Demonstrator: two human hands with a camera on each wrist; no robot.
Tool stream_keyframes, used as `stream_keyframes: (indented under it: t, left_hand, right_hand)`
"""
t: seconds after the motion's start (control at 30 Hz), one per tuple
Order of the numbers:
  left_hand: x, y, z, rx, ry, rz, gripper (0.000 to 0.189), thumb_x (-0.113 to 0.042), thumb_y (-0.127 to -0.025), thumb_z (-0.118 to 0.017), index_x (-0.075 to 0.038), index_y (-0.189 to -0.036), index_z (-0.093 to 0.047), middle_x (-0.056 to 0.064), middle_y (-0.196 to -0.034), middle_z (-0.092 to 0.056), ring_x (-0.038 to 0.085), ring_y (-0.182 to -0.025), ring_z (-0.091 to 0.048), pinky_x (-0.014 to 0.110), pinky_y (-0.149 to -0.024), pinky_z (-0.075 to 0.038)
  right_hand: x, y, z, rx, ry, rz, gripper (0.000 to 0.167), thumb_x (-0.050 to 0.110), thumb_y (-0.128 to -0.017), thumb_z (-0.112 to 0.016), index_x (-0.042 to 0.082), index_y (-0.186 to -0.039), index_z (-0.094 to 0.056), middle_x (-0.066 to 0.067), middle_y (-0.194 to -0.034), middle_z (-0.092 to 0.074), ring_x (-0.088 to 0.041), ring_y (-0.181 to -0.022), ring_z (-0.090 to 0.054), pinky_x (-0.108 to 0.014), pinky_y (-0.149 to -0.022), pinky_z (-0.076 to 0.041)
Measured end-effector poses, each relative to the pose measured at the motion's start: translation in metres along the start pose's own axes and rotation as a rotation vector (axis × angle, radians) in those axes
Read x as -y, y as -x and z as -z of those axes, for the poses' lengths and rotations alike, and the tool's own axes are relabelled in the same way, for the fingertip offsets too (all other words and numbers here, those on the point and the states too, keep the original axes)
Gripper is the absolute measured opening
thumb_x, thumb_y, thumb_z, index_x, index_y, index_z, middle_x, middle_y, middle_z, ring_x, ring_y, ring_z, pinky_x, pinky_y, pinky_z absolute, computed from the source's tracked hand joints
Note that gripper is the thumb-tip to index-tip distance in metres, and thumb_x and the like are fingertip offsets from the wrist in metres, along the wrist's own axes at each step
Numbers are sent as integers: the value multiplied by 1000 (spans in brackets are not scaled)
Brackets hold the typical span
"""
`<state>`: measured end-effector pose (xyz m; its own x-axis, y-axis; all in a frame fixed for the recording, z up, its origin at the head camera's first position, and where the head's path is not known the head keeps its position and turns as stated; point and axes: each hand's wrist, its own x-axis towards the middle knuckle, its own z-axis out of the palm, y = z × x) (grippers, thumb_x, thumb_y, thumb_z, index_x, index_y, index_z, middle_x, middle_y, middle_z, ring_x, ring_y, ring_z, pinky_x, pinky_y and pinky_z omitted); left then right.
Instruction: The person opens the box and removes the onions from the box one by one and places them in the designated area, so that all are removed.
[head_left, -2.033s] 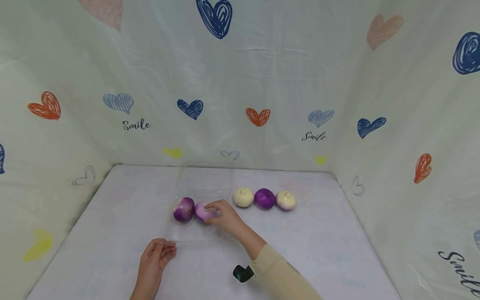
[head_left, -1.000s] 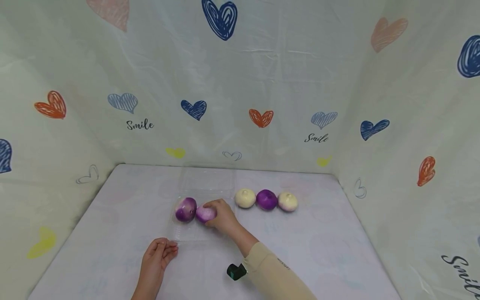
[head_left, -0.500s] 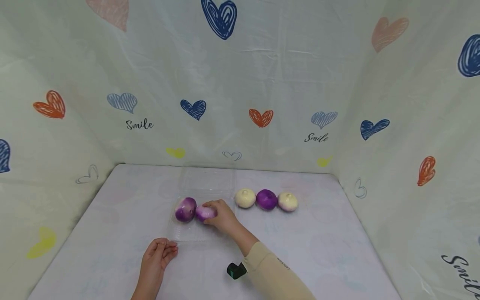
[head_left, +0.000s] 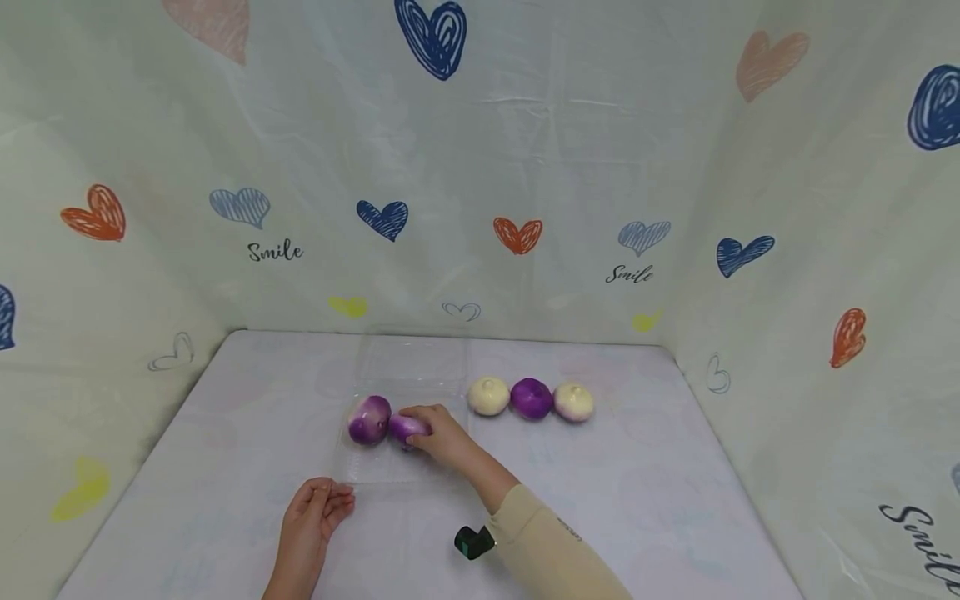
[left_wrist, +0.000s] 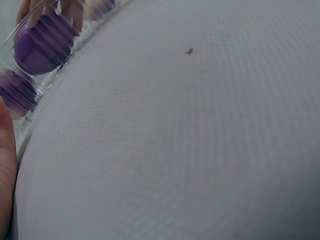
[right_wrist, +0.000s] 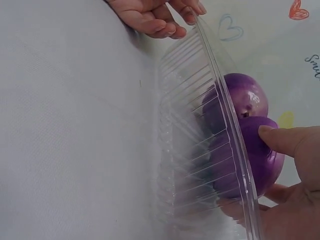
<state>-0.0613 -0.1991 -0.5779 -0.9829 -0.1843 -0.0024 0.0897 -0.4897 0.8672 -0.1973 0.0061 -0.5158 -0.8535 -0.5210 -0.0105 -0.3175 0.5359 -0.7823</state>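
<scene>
A clear plastic clamshell box (head_left: 375,471) lies with its lid (head_left: 412,362) folded back. Inside it, my right hand (head_left: 446,437) grips a purple onion (head_left: 407,429), thumb on the near side and fingers on the far side. Beside this sits another purple-and-white onion (head_left: 369,419), at the box's left. My left hand (head_left: 311,510) pinches the box's near-left corner; the right wrist view shows its fingertips at the rim (right_wrist: 227,117). Through the ribbed wall, the left wrist view shows the gripped onion (left_wrist: 44,45) low in the box.
Right of the box, a row holds a white onion (head_left: 489,396), a purple onion (head_left: 532,398) and a second pale onion (head_left: 573,402). A small black device (head_left: 474,542) sits at the right sleeve. Heart-printed sheeting (head_left: 570,167) walls the white table (head_left: 637,500).
My right hand has closed around the onion and turned it, so a darker purple side now shows. My left hand stays at the box corner. The head view shifts slightly.
</scene>
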Motion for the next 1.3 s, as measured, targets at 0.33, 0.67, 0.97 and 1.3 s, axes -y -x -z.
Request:
stream_keyframes:
  t: [0.33,0.67,0.97,1.3]
  left_hand:
    - [-1,0,0,-16,-8,23,18,-17,-106,-44,-9,-97,-57,3,-92,-67,13,-85,-66,25,-79,-57]
    - [0,-1,0,-29,-15,40,18,-18,-106,-44,-10,-97,-57,2,-91,-67,12,-85,-66,25,-79,-57]
    - [-2,1,-1,-17,-21,50,18,-21,-105,-46,-6,-100,-55,3,-94,-67,13,-86,-65,25,-81,-57]
    - [-3,0,-2,-24,-33,56,18,-21,-105,-46,-6,-100,-55,3,-93,-67,13,-86,-65,25,-80,-57]
  right_hand:
    - [4,9,11,60,7,75,34,8,-98,-57,18,-131,-60,-10,-121,-57,-23,-113,-50,-40,-99,-45]
    - [3,9,18,106,-42,60,34,4,-100,-50,15,-132,-58,-13,-126,-58,-23,-114,-53,-35,-97,-45]
    - [-1,19,28,73,-227,-68,35,15,-104,-47,24,-137,-52,-10,-143,-48,-32,-130,-45,-48,-105,-41]
    - [0,32,43,-22,-442,-136,37,12,-103,-48,20,-139,-51,-18,-141,-43,-35,-123,-48,-42,-92,-53]
